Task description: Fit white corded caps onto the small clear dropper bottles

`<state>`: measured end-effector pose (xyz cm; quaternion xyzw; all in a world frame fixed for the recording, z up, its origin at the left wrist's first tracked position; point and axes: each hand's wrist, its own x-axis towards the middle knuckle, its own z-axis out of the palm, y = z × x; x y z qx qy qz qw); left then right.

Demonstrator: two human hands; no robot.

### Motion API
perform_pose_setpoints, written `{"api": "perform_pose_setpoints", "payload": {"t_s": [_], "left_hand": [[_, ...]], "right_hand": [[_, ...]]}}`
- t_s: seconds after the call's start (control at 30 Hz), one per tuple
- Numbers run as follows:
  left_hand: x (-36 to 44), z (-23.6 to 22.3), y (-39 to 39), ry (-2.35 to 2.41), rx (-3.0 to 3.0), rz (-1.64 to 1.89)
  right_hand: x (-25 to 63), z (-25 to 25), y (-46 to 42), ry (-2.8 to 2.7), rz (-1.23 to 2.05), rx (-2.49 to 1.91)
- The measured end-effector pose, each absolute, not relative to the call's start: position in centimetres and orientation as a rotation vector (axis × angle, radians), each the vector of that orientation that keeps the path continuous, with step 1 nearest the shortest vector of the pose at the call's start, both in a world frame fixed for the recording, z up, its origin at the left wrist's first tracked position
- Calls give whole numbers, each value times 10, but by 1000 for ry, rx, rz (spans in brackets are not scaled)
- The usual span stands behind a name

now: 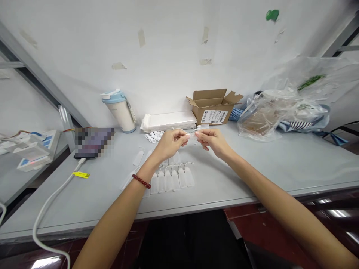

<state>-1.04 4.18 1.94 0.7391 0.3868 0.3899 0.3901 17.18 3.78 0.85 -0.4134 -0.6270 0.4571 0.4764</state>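
My left hand [170, 144], with a dark red bead bracelet on its wrist, is closed in a pinch above the middle of the table. Close beside it, my right hand [214, 141] pinches too. Between the fingertips of both is a small translucent plastic piece [192, 136], mostly covered by the fingers. A thin white tube shows over the left hand. Below the hands, several flat translucent pouches [168, 181] with thin white tubes lie in a row. Others lie partly behind my left forearm. Small white caps [154, 137] are heaped just left of the left hand.
Along the wall stand a cream and blue bottle [119, 110], a stack of white flat packs [169, 120] and an open cardboard box [211, 108]. Plastic bags [266, 112] sit at the right. A phone [92, 142] with a white cable [53, 198] lies at the left.
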Motion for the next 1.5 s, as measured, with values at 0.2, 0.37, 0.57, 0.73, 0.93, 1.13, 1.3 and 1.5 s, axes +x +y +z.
{"api": "perform_pose_setpoints", "payload": {"t_s": [0.2,0.37,0.57,0.73,0.93,1.13,1.3,1.5], "left_hand": [[-42,32,55,1440,2033,966],[-69,22,68,1890,2403,527],[-78,10,77,1898,2456,394],[-78,3,83,1764,2403,398],[-74,0,83,1772,2405,244],[-70,3,78,1773,2345,229],[-68,5,76,1779,2307,258],[-69,6,76,1787,2306,236]], "right_hand": [[190,19,46,-1535,810,-1163],[210,19,56,-1882,888,-1346],[225,17,61,-1979,929,-1444],[234,22,62,-1991,987,-1631],[239,24,61,-2001,944,-1725],[237,24,59,-2074,881,-1903],[235,23,59,-2095,791,-1916],[226,22,54,-2151,692,-1877]]}}
